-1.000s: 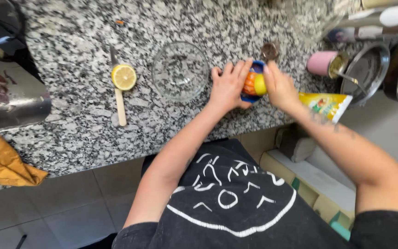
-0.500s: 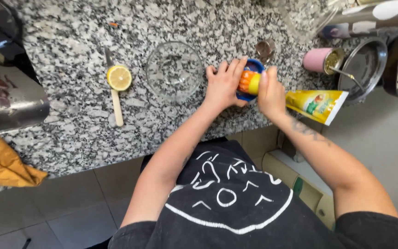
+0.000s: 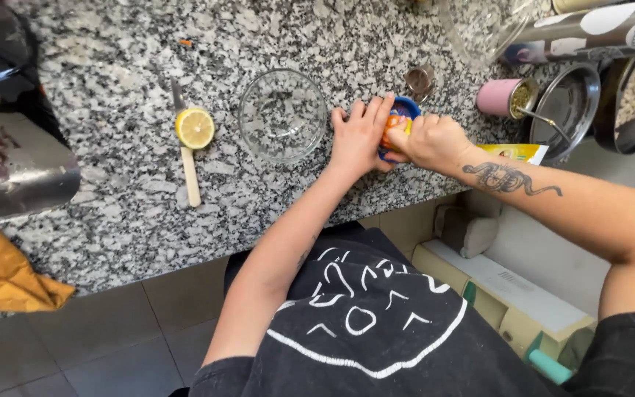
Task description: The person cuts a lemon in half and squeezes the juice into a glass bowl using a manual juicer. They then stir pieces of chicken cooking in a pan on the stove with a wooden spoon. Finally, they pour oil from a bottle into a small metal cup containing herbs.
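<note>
Both hands, left hand (image 3: 359, 136) and right hand (image 3: 429, 140), clamp the blue juicer (image 3: 403, 110) just right of the glass bowl (image 3: 282, 114), apparently squeezing citrus; next, steady downward pressure.

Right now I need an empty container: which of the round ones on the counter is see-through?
The glass bowl beside the left hand; the blue dish between both hands and the metal pans are opaque.

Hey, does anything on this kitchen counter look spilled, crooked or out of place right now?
Nothing spilled. Two small oddities: the half lemon sits on the knife, and an orange cloth lies crumpled at the counter's edge. Both hands, left and right, grip a small blue bowl.
</note>
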